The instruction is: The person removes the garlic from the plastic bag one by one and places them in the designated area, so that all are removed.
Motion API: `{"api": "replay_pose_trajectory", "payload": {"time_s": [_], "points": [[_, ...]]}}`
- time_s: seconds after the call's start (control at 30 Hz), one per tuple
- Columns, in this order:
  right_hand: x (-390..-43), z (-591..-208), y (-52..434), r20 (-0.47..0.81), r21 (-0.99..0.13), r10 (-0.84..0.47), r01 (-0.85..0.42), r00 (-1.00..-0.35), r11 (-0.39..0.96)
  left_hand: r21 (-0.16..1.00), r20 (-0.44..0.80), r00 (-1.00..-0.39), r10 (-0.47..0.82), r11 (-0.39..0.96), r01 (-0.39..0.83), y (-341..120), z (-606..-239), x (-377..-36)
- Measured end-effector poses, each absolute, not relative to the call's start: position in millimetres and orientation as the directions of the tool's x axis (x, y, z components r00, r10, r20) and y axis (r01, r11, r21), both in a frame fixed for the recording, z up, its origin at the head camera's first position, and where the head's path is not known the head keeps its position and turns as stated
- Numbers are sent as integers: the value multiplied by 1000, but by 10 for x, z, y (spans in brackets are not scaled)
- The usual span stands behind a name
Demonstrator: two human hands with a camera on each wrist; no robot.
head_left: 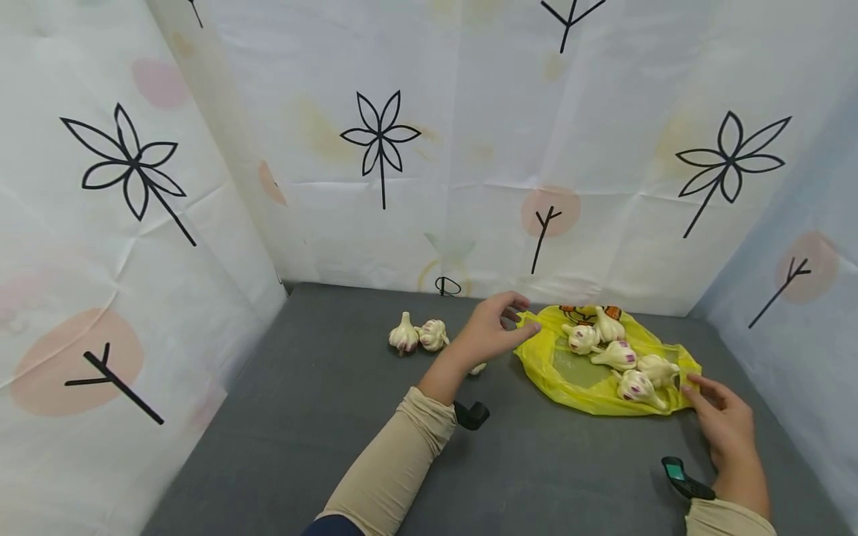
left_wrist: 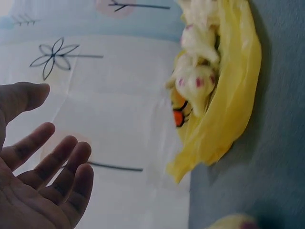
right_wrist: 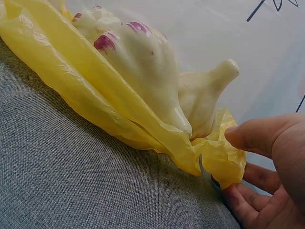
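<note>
A yellow plastic bag [head_left: 570,387] lies spread on the table with several garlic bulbs [head_left: 617,356] on it. My left hand [head_left: 494,327] hovers by the bag's left edge, fingers loosely bent; in the left wrist view the palm [left_wrist: 28,195] holds nothing and stands apart from the bag [left_wrist: 243,62]. At the bag's right end, my right hand [head_left: 727,417] pinches the edge. The right wrist view has the thumb [right_wrist: 252,136] on the crumpled yellow plastic [right_wrist: 224,162], fingers behind it, close to a garlic bulb [right_wrist: 147,71].
Two garlic bulbs, one pale and upright [head_left: 404,335], the other beside it [head_left: 433,335], sit on the grey table [head_left: 322,417] left of the bag. Another bulb [head_left: 477,368] is partly hidden behind my left forearm. Patterned white cloth walls [head_left: 456,238] stand at the back and sides.
</note>
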State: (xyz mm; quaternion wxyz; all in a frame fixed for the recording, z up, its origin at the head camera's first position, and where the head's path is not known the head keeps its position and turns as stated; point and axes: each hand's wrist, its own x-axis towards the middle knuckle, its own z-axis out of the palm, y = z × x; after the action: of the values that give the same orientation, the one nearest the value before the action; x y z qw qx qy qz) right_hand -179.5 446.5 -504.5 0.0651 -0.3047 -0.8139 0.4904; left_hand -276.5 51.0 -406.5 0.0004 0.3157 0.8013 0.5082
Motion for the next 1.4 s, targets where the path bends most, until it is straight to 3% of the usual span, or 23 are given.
{"api": "replay_pose_trajectory", "payload": {"time_s": [0.27,0.57,1.07,1.4], "points": [[-1801,-5066,4460,-192,-836,574,439,-796,330,797,283,-755,591,293,528,884,-4265,-2711],[-1805,-5022,4442,-186,-841,569,429,-801,329,751,283,-757,589,355,557,1057,-4486,-2827],[-1793,-5058,4444,-178,-829,586,442,-791,344,637,265,-697,667,421,646,1391,-4507,-2939],[-1786,-5030,4422,-181,-824,582,445,-793,350,555,255,-693,674,485,676,1540,-4647,-3017]]}}
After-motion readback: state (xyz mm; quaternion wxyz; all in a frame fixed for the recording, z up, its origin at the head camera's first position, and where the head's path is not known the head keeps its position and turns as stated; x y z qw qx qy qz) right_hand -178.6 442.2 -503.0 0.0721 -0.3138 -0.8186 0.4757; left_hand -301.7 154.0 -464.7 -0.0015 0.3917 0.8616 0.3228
